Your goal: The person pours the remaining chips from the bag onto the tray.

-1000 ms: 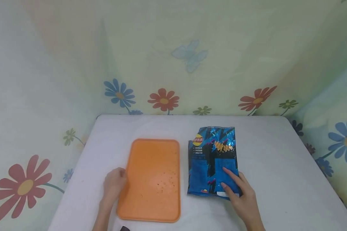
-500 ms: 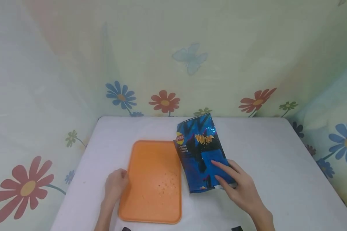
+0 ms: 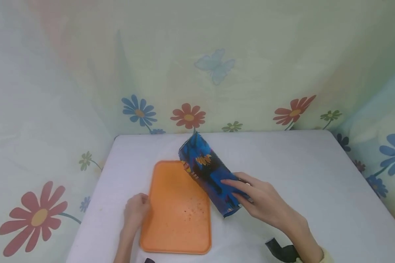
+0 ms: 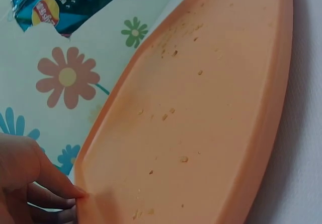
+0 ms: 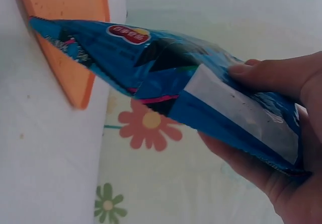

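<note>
Right hand [image 3: 260, 199] grips a glossy blue foil bag [image 3: 210, 175] over the far-right corner of an orange rectangular plastic tray [image 3: 168, 233] the left hand [image 3: 136, 210] pinches, so a clumsy tug could spill brown crumbs [image 4: 184, 159].

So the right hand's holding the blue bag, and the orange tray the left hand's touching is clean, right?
The orange tray isn't clean: the left wrist view shows small brownish bits on it. The right hand holds the blue bag, and the left hand touches the tray.
</note>
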`<action>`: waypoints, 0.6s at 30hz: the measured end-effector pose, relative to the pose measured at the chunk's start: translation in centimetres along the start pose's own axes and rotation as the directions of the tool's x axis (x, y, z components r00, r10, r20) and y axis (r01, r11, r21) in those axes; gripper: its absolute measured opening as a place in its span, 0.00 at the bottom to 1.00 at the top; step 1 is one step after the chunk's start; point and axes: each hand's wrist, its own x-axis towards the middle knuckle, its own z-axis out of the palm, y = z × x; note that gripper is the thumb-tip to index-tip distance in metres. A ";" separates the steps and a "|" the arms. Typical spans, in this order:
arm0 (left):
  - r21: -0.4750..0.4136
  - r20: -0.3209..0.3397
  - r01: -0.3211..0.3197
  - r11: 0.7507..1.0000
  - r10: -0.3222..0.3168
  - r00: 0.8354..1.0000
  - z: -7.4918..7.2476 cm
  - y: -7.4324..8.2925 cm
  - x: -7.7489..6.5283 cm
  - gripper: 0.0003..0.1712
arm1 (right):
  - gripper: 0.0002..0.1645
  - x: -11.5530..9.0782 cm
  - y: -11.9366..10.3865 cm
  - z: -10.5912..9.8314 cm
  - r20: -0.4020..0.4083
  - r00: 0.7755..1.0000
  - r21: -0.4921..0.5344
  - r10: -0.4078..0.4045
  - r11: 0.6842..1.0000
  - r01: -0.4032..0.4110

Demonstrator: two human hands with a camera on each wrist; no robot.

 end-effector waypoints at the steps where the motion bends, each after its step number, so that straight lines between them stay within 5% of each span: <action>1: 0.003 -0.002 0.002 1.000 -0.002 1.000 0.0 0.1 0.0 0.14 | 0.33 0.4 -0.1 -0.1 0.018 1.000 -0.012 -0.016 1.000 0.017; 9: 0.029 -0.035 -0.032 0.999 0.033 0.999 -0.8 0.8 -0.1 0.13 | 0.22 3.7 -1.7 -0.2 0.230 0.971 -0.079 -0.061 0.994 0.082; 18: 0.002 0.018 -0.024 1.000 0.024 1.000 -0.3 0.1 -0.2 0.15 | 0.20 5.3 -3.1 0.3 0.404 0.912 -0.117 -0.064 0.986 0.121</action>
